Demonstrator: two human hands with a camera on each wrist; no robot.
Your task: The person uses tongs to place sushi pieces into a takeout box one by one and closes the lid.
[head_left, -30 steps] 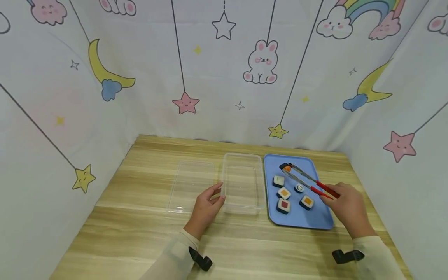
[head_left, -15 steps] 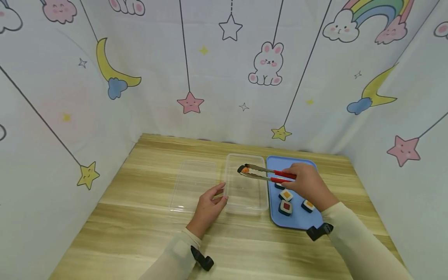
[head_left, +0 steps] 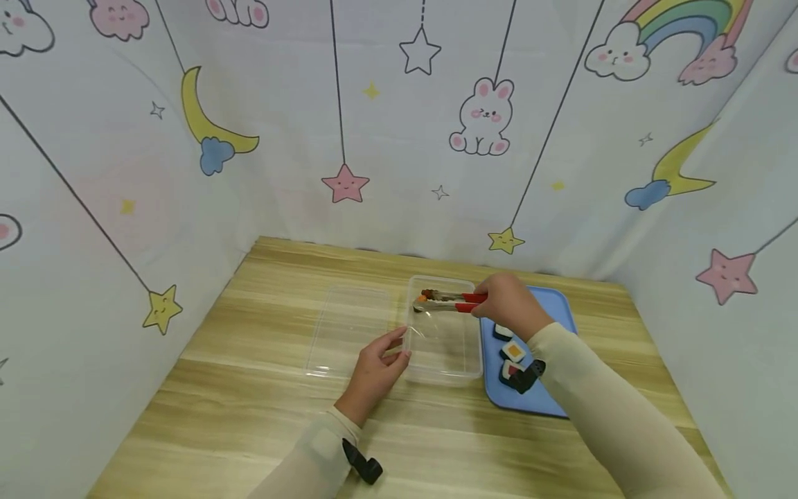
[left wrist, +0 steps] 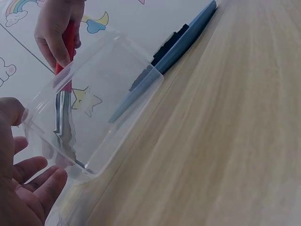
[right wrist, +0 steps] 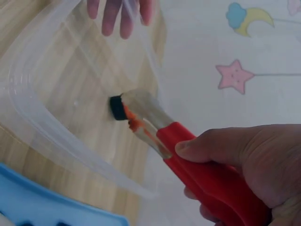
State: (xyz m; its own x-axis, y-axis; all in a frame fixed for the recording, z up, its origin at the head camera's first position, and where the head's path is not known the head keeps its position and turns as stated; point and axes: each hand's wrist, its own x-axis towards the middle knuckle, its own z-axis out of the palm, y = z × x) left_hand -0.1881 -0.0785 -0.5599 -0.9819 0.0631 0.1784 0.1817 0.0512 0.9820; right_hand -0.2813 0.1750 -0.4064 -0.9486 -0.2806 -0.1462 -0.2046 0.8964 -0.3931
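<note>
My right hand [head_left: 508, 303] grips red-handled metal tongs [head_left: 470, 303] over the far part of a clear plastic box [head_left: 442, 374]. Between the tong tips is a dark-wrapped sushi piece [right wrist: 118, 108] with orange filling; in the right wrist view it appears inside the box, but whether it touches the bottom I cannot tell. My left hand [head_left: 373, 371] rests against the box's left side, thumb and fingers apart, the fingers [left wrist: 49, 186] loosely bent along the wall. Right of the box lies a blue tray [head_left: 551, 298] with sushi pieces such as a yellow-centred one [head_left: 513, 351]; my right arm hides part of it.
A clear flat lid [head_left: 349, 333] lies on the wooden table [head_left: 249, 388] to the left of the box. Behind and at both sides hangs a white cartoon-printed cloth [head_left: 280, 138]. The tray's left edge sits close beside the box.
My right hand has carried the tongs and the sushi piece leftward from over the tray to the box, then lower into it. The left hand has stayed at the box's side.
</note>
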